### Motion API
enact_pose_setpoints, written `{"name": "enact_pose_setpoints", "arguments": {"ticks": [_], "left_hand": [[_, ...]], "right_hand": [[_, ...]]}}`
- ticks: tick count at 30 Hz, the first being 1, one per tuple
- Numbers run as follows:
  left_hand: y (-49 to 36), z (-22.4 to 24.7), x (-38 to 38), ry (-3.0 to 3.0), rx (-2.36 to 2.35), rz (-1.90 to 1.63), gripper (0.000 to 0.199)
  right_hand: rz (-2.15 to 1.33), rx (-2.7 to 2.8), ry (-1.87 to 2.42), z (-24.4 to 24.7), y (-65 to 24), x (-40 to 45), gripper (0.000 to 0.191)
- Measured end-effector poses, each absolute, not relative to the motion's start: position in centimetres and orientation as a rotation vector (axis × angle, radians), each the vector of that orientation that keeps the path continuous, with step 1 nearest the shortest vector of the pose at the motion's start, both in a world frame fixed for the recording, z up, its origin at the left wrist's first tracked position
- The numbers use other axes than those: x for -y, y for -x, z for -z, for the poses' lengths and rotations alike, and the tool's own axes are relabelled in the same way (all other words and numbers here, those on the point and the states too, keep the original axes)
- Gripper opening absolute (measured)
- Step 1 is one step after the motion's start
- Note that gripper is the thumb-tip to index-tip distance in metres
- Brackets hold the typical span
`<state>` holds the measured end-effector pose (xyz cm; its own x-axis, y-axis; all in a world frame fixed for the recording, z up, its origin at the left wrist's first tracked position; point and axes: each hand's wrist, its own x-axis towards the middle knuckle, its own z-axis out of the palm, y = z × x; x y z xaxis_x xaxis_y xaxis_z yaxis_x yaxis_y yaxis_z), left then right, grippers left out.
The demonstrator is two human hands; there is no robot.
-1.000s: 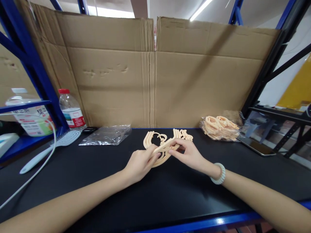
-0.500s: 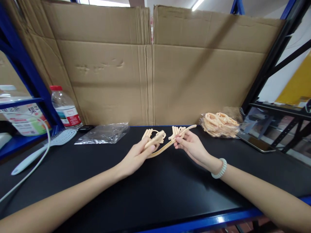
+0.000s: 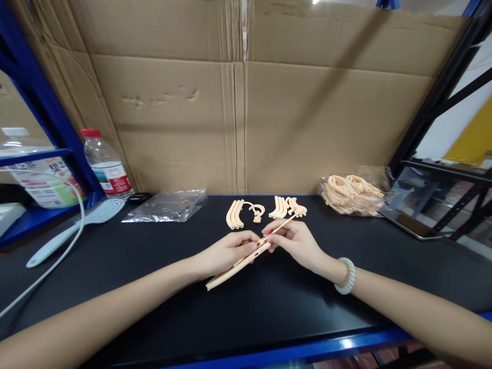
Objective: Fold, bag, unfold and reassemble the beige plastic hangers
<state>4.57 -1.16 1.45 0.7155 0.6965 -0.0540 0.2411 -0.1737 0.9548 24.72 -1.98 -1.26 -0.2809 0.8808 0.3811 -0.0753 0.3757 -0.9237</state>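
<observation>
My left hand (image 3: pixel 230 252) is closed on a beige curved plastic hanger arm (image 3: pixel 234 270), which slants down toward me with its near end sticking out below my fingers. My right hand (image 3: pixel 298 242) pinches a slimmer beige strip (image 3: pixel 284 224) that points up and away to the right. Both pieces meet between my fingertips; whether they are joined there I cannot tell. Behind my hands lie several curved beige arms (image 3: pixel 235 214) beside hook-shaped parts (image 3: pixel 257 211). A second group of arms (image 3: pixel 279 206) and small curled parts (image 3: pixel 298 206) lies to the right.
A clear bag of beige plastic parts (image 3: pixel 351 193) sits at the back right, near a dark flat tablet-like device (image 3: pixel 413 227). At left are a flat clear bag (image 3: pixel 165 206), a hairbrush (image 3: pixel 92 215), a red-capped bottle (image 3: pixel 107 169) and a white cable (image 3: pixel 75 238). Cardboard (image 3: pixel 172 123) walls the back.
The hanger piece has turned, and its long arm now slopes toward me under my left hand. My hands have drawn closer together. The parts behind them show more fully.
</observation>
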Motion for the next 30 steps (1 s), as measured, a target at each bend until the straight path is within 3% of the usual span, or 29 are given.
{"name": "enact_pose_setpoints", "arguments": {"ticks": [7,18,22,25,30], "left_hand": [[-4.3,-1.4,1.0,-2.092,-0.766,-0.501,0.033],[-4.2,-2.3,1.7,-2.293,-0.743,-0.381,0.039],[-4.4,-2.0,1.7,-2.231,-0.735,-0.406,0.041],[-4.6,-1.2,1.5,-2.026,-0.719,-0.446,0.041],[-4.6,-0.6,0.4,-1.459,-0.658,-0.632,0.022]], "right_hand": [[-0.834,1.818,0.779,1.0,-24.9,2.5,0.01],[0.179,2.294,0.453,-0.1,-25.6,3.3,0.024],[0.506,2.38,0.213,-1.1,-25.6,3.2,0.016],[0.366,2.206,0.283,-1.8,-26.1,2.3,0.017],[0.085,1.884,0.972,-2.3,-30.3,-1.8,0.013]]}}
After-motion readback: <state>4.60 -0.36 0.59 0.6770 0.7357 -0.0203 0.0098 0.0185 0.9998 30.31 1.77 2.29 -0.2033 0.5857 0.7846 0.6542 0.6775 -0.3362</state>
